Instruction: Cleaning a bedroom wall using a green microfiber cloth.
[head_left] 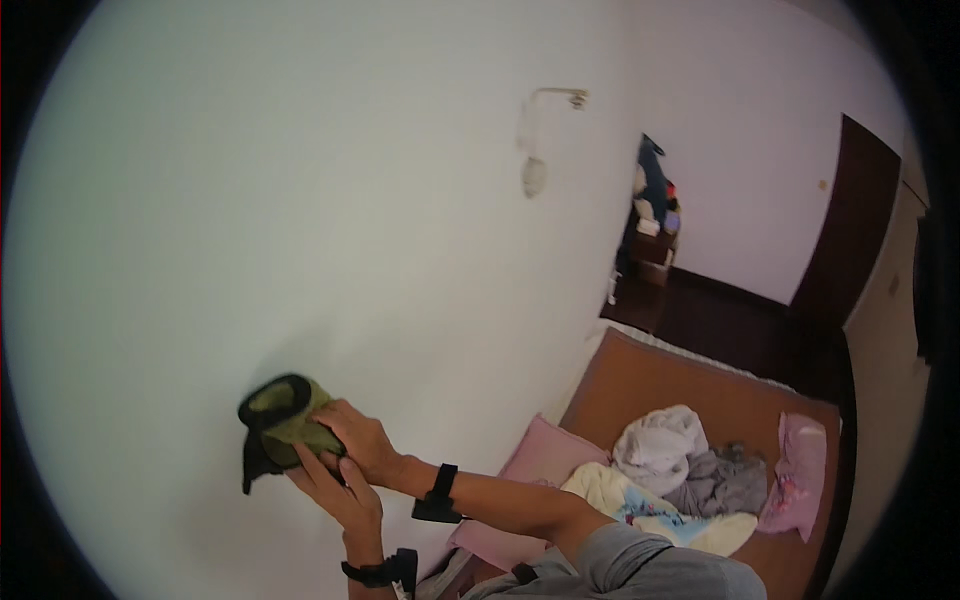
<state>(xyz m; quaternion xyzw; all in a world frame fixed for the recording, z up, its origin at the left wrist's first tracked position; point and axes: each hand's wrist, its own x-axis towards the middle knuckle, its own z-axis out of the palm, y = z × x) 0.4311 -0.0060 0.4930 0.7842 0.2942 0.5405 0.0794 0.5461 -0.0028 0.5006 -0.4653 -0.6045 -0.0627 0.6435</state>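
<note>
An olive-green fabric item with black edging (315,435) is held up close to the pale wall at the lower left. It has a rounded opening with a dark rim at its top and a black pointed flap at its lower left; its exact kind is not plain. My right hand (362,440) grips its right side, fingers bent over the fabric. Lower down, my left hand (345,498) holds it from beneath, the fingers against its underside. Both wrists wear black bands. Parts of the fabric are hidden behind the fingers.
A bed with a brown mat (655,375) lies at the right, bearing pink pillows (548,455), a white bundle (660,445), a grey cloth (715,485) and a patterned blanket (610,492). A lamp-like fixture (535,175) is on the wall. A dark door (850,210) stands far right.
</note>
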